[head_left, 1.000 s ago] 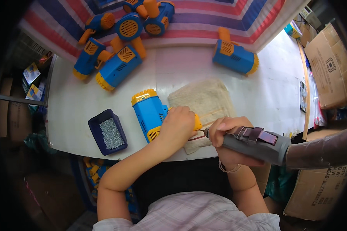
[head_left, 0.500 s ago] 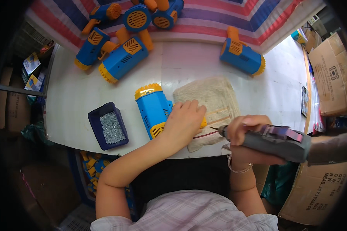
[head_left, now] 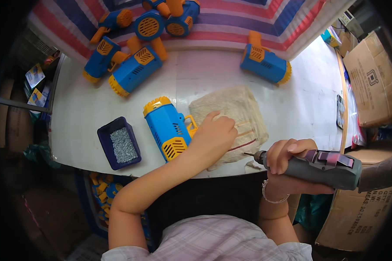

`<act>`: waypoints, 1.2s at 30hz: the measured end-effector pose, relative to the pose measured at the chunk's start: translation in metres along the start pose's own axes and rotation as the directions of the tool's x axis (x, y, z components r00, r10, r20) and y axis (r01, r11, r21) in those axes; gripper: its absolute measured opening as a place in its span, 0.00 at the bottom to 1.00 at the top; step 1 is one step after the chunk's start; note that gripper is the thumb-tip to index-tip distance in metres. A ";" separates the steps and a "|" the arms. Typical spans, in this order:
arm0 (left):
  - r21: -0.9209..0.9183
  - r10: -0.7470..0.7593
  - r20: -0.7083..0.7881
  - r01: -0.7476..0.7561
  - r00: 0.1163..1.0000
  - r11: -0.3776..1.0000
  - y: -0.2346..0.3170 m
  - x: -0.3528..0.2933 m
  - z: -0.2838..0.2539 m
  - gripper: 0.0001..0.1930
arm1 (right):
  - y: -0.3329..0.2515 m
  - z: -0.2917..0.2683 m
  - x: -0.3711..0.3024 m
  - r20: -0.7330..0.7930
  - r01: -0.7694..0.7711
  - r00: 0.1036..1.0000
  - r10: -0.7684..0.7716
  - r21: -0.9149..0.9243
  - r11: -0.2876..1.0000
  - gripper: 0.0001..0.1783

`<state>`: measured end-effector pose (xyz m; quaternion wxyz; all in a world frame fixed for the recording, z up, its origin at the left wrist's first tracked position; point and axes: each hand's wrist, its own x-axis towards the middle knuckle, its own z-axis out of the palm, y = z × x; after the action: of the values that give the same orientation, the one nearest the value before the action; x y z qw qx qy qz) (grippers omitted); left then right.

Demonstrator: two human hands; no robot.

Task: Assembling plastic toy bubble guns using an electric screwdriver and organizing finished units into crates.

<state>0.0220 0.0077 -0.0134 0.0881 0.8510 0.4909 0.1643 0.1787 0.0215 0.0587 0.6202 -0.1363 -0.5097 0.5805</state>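
A blue toy gun (head_left: 166,126) with a yellow ribbed end, a yellow vent panel and a yellow trigger loop lies on the table in front of me. My left hand (head_left: 215,135) is closed over the handle side of it, and the fingers hide the grip. Part of that hand lies over a folded beige cloth (head_left: 231,102). At the right, my right hand (head_left: 285,163) is wrapped round a grey electric screwdriver (head_left: 322,172). Its thin bit points left towards the cloth, apart from the toy gun. A dark blue bin (head_left: 102,135) of small silvery screws (head_left: 125,145) stands left of the toy.
Several more toy guns (head_left: 135,69) lie at the back left, and one (head_left: 265,64) at the back right. A striped sheet (head_left: 231,19) borders the table's far side. A phone (head_left: 339,111) lies by the right edge. Cardboard boxes (head_left: 370,82) stand beyond it.
The screwdriver in my right hand has moved right, away from the toy gun. The toy has tilted slightly under my left hand, and more of its trigger loop shows. The view has shifted a little.
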 end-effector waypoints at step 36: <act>-0.459 -0.279 -0.326 0.107 0.903 0.882 0.030 -0.045 -0.021 0.08 | -0.006 0.024 0.001 0.177 -0.135 0.977 0.117 0.092 0.987 0.44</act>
<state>0.0181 -0.0463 0.0071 0.1923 0.7075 0.5338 0.4213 0.1631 0.0111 0.0743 0.5421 -0.0857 -0.5207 0.6539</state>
